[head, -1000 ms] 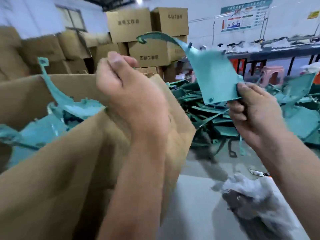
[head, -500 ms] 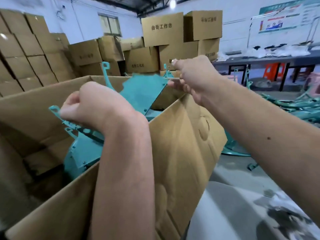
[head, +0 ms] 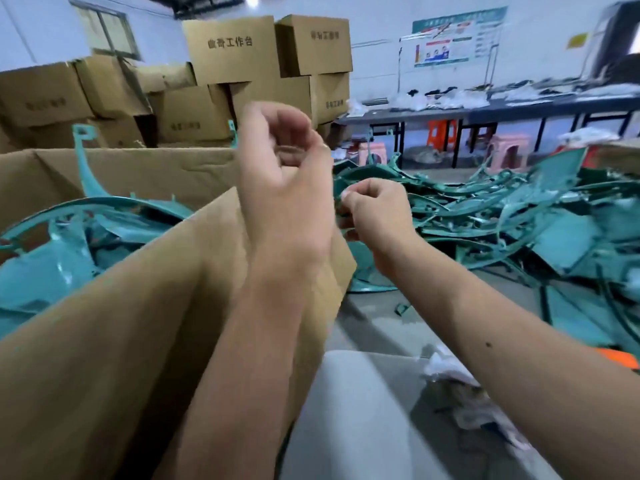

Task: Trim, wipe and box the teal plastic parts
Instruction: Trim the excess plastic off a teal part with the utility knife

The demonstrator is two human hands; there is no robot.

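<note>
Teal part (head: 114,216) boxed (hands (head: 284,174) now empty)

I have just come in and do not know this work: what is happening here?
A person is packing teal plastic parts. The large open cardboard box on the left already holds several teal parts, and a big heap of loose teal parts lies on the floor to the right. The left hand is raised above the box, fingers loosely curled, holding nothing. The right hand is curled near the heap; whether it holds anything is unclear.
</note>
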